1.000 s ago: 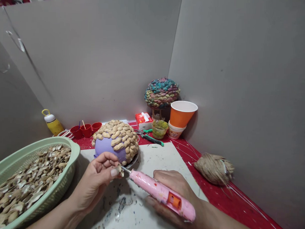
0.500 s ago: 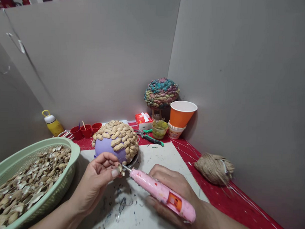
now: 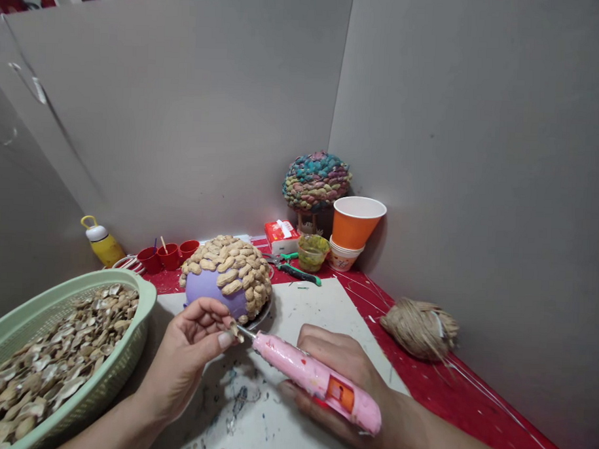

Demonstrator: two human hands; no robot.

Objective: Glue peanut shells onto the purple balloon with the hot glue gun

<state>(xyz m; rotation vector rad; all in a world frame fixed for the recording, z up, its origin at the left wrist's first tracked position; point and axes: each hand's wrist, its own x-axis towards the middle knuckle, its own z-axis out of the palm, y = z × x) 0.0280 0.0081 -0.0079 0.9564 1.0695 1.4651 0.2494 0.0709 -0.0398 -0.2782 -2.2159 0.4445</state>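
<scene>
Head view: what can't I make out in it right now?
All in the head view:
Right hand: partly hidden behind the glue gun.
Peanut shell: too small to tell if it carries glue.
Dish: mostly covered by the balloon.
Basket: cut off by the left and bottom edges.

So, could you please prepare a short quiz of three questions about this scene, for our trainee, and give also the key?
1. Which tool does the right hand hold?
2. True or false: peanut shells cover the whole balloon.
3. Fill in: between its fingertips, the left hand pinches a ____.

Key:
1. A pink hot glue gun.
2. False; part of the purple balloon is bare.
3. Peanut shell.
</scene>
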